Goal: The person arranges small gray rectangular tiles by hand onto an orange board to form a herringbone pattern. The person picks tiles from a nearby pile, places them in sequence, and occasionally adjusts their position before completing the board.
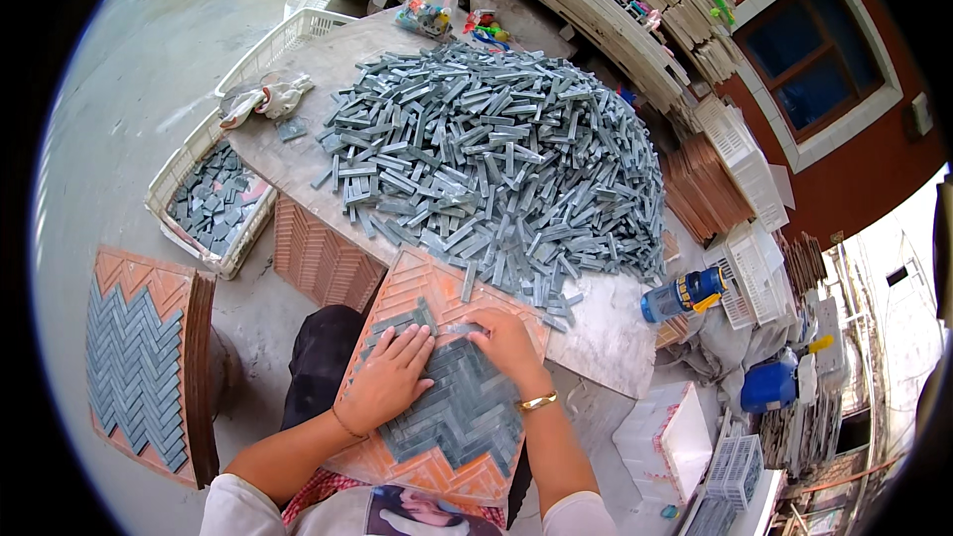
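Observation:
An orange-red herringbone tray (pixel 397 288) rests across my lap, partly filled with narrow grey stone strips (pixel 457 397) set in a zigzag. My left hand (pixel 394 377) lies flat on the strips at the tray's left side, fingers stretched out. At the upper edge of the laid strips, my right hand (pixel 504 342) pinches a small grey strip (pixel 461 329) between thumb and fingers; its far end sits close to the left fingertips. Just beyond the tray, a large heap of loose grey strips (pixel 486 139) covers much of the table (pixel 606 323).
A stack of similar trays topped with a filled one (pixel 134 367) stands at the left. Beside the table is a white crate (pixel 164 194) of grey pieces. A blue water bottle (pixel 685 295) lies at the table's right edge, above a white foam box (pixel 660 437). Gloves (pixel 266 99) lie far left.

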{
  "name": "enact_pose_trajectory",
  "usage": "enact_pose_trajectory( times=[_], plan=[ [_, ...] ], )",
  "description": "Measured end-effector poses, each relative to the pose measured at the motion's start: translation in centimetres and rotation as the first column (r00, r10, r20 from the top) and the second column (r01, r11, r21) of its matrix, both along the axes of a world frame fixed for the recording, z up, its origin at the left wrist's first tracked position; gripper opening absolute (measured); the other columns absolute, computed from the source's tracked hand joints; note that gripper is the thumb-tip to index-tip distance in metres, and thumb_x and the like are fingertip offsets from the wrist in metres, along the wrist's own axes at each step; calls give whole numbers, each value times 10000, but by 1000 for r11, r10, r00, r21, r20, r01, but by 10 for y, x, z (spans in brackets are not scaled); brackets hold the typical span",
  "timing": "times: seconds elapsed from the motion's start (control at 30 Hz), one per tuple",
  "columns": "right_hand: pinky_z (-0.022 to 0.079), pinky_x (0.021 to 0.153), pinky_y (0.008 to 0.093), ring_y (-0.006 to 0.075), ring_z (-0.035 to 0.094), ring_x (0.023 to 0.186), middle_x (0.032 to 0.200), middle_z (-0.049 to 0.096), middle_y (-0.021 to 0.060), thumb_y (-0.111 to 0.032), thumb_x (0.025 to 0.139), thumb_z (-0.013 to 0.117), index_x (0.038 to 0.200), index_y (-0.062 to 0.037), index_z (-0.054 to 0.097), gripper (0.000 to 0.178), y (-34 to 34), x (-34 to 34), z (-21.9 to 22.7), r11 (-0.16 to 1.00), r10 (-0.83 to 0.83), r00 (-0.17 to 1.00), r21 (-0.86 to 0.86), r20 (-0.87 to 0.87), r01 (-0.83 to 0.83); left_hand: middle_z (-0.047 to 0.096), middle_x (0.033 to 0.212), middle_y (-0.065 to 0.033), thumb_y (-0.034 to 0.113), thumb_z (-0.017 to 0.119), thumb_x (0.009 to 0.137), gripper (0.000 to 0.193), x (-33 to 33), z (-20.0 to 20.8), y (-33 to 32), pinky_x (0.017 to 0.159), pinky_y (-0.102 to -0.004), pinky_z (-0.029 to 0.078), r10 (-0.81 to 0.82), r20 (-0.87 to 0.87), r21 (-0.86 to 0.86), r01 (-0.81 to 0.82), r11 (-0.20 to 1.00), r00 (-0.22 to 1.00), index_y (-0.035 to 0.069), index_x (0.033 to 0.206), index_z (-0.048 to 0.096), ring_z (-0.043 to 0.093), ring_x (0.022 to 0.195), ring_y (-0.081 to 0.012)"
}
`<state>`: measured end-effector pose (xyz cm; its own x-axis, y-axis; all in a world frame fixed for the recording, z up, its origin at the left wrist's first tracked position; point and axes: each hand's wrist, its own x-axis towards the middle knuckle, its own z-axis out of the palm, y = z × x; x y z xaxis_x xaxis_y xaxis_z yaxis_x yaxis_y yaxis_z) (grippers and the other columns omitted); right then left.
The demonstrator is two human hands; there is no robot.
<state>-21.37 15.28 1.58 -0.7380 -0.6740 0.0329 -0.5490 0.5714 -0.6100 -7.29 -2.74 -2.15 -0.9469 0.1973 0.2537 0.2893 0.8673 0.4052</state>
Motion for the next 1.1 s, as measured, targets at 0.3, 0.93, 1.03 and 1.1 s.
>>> enact_pose_trajectory(
  times=[0.3, 0.93, 1.03, 1.1],
  plan=[
    [467, 816, 401, 319, 576, 901, 929, 634, 122, -15, 735, 638, 914, -33, 631, 181, -4, -7, -10, 965, 252, 952, 118, -172, -234, 416, 1434, -129, 321, 577, 886, 587, 3, 1, -1, 1126, -453, 239, -7, 28, 14, 6, 1000, 1000, 5, 1359, 434, 349, 1354, -266],
    [474, 746, 379, 306, 582, 849, 864, 598, 110, -64, 794, 622, 877, -38, 618, 87, -7, -23, -18, 959, 285, 957, 13, -52, -285, 418, 1424, -138, 303, 593, 875, 586, 0, 5, 1, 1121, -457, 246, 2, 36, 9, -2, 1000, 999, 41, 1373, 428, 367, 1336, -289],
    [479, 731, 381, 314, 588, 826, 861, 612, 108, -65, 800, 608, 871, -38, 620, 77, -9, -20, -19, 956, 290, 955, -15, -54, -291, 411, 1428, -137, 308, 600, 868, 595, 0, 4, 2, 1121, -462, 242, 2, 49, 0, -2, 1000, 999, 57, 1379, 426, 355, 1343, -288],
    [486, 720, 378, 314, 602, 807, 861, 635, 116, -70, 806, 608, 884, -35, 633, 90, -8, -23, -17, 962, 271, 960, -26, -62, -273, 404, 1434, -135, 323, 607, 862, 616, 1, 3, 3, 1123, -466, 234, 11, 59, -2, -11, 1000, 998, 58, 1385, 417, 345, 1350, -285]
  ],
)
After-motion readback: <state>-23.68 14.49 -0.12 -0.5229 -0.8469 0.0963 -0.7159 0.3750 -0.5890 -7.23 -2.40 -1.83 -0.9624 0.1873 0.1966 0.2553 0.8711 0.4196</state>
